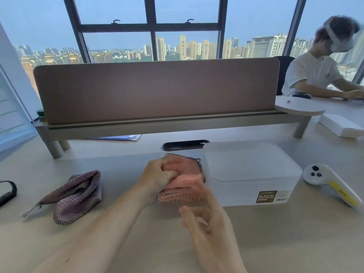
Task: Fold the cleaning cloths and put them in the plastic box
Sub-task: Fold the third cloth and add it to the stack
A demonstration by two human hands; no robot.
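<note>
A person's right hand (204, 219) hovers low over the pale desk (137, 243), nearest the camera. It is blurred, with its fingers loosely spread and nothing seen in them. Whether its fingertips touch the cloth just beyond cannot be told.

Past it, the left hand (157, 174) reaches in from the left and grips a pink cloth (185, 186). Its fingers curl into the top fold. The cloth lies folded in several layers on the desk, its right edge just beside the plastic box (254, 174).

The translucent box stands to the right, with its lid resting on top and a brown label reading "PLASTIC CONTAINER" on its front wall.

1 purple cloth (76, 194) lies crumpled and unfolded on the desk, well to the left of the hands. A black object (6, 191) shows partly at the left edge. To the right of the box, a white controller (331, 184) with dark buttons and a yellow patch lies on the desk.

Behind the pink cloth, a dark oval cable slot (185, 145) is set into the desktop. Farther back, a low riser shelf (157, 125) spans the desk, with papers (118, 137) lying under it. A brown divider panel (157, 89) stands upright on it.

At far right a flat white box (342, 125) lies on the neighbouring desk. A second person (315, 75) in a white T-shirt sits there, wearing a headset. Beyond, tall windows (149, 30) look out over a skyline of high-rise blocks.
</note>
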